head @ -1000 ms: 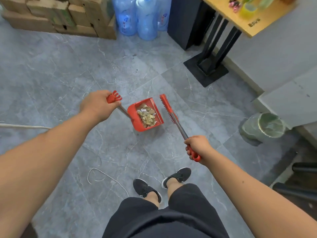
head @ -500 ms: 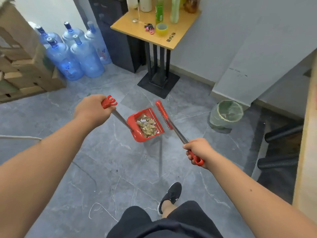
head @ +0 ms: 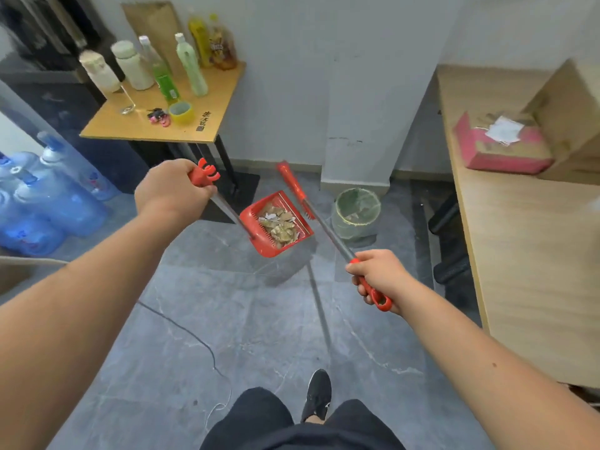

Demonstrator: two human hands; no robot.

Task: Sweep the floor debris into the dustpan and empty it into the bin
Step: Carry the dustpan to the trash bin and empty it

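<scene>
Spotter: Since half a second ago the dustpan point(head: 259, 219) has drawn closer to the bin point(head: 357, 222). They were well apart, and now only the broom's shaft runs between them in the frame.

Checker: And the hands?

Spotter: Same grips as before. The left hand point(head: 172, 190), left of centre, is curled round the red top of the dustpan's handle, and the clip prongs stick out past the knuckles. The right hand point(head: 378, 277), right of centre, is wrapped round the red grip of the broom point(head: 293, 186), with its hanging loop poking out below the fist.

Checker: Where is the debris?

Spotter: The debris point(head: 279, 225) is in the pan, a heap of tan and whitish scraps lying against the comb teeth. The pan is at the centre of the frame, carried clear of the grey floor point(head: 259, 319) with its shadow lying below it. The broom's red head is just above the pan's right edge.

Checker: The bin?

Spotter: It stands on the floor at the foot of the wall pillar, right of centre, with a greenish liner. There may be something pale inside, but it's too blurred to say.

Checker: Anything else?

Spotter: A small table point(head: 130, 128) with bottles stands at upper left, and water jugs point(head: 48, 206) sit at the left edge. A desk point(head: 535, 271) with a pink box point(head: 500, 154) fills the right side. A black shoe point(head: 318, 394) shows at bottom centre, and a thin cable point(head: 181, 326) crosses the floor at lower left.
</scene>
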